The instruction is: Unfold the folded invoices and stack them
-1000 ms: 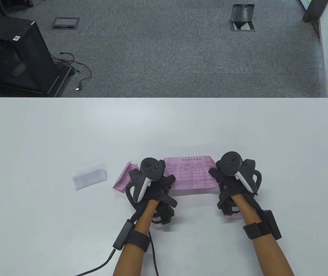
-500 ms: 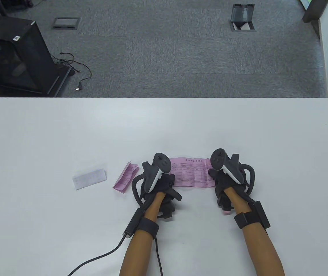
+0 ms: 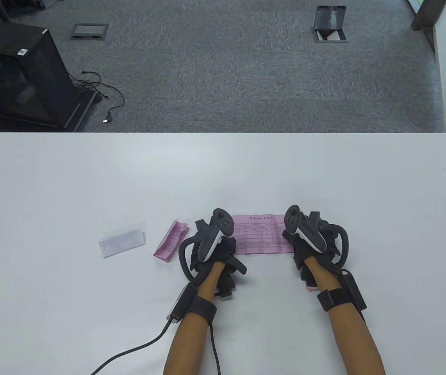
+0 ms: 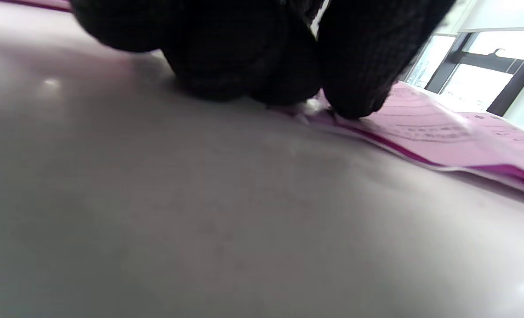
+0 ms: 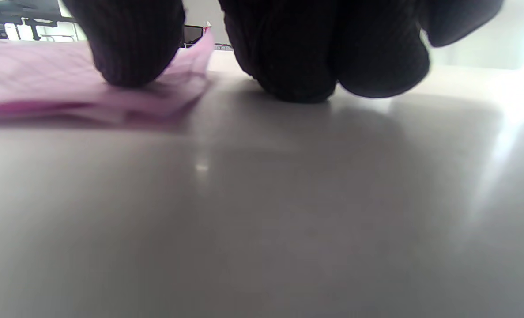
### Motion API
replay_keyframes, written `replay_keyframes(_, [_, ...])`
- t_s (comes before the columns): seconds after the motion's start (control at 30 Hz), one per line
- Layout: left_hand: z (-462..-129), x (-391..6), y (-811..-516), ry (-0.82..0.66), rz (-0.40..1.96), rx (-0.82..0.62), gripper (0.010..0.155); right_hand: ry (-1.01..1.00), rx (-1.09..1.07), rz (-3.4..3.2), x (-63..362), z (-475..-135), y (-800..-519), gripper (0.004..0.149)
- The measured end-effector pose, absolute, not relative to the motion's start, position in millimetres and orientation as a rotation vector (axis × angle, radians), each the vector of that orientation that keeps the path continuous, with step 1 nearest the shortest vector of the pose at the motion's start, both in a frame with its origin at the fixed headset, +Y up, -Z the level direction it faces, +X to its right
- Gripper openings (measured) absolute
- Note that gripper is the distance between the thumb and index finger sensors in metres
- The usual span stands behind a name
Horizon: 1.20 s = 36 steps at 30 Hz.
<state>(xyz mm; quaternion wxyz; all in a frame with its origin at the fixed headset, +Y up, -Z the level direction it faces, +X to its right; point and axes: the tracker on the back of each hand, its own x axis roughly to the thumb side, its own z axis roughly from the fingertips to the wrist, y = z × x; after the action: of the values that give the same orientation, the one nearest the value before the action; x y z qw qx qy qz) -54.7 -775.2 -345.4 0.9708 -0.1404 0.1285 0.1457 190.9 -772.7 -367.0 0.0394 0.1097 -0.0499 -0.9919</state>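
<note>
Open invoice (image 3: 261, 234) lies flat on the table (image 3: 223, 168), near the front edge, between the two hands. Left hand (image 3: 215, 250) rests on its left end, right hand (image 3: 309, 246) on its right end. Just left of the left hand: a folded invoice (image 3: 171, 240), tilted. Further left, apart from it, a second folded slip (image 3: 122, 243). Behind the table, on the floor: a cabinet (image 3: 20, 74) at far left, a floor box (image 3: 330, 29) at right.

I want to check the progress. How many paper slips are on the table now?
3: an unfolded pink invoice between both hands, a folded pink slip left of it, a folded white slip farthest left. More could be hidden under the unfolded one.
</note>
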Motion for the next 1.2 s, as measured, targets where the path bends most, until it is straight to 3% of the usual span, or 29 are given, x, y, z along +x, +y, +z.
replay_keyframes(0.4, [-334.8,-57.7,-771.4,0.244,0.331,-0.199,0.076,-0.228,0.399,-3.281,210.4,-357.0,-765.3,0.064])
replay_keyframes(0.67, [-298.1,-94.3,-730.3,0.239,0.363,0.023,0.074,0.018,0.371,-3.478,243.0,-316.5,-737.1,0.065])
replay_keyframes(0.8, [-282.6,-129.2,-710.6,0.288,0.345,0.096,0.073,0.026,0.310,-3.512,260.8,-285.7,-732.7,0.064])
replay_keyframes(1.0, [-274.3,-172.5,-713.0,0.406,0.329,-0.025,0.081,0.034,0.243,-3.593,278.0,-247.9,-741.5,0.063])
replay_keyframes(1.2, [-283.2,-172.9,-730.6,0.407,0.284,-0.199,0.095,0.008,0.187,-3.584,275.2,-239.7,-745.6,0.063])
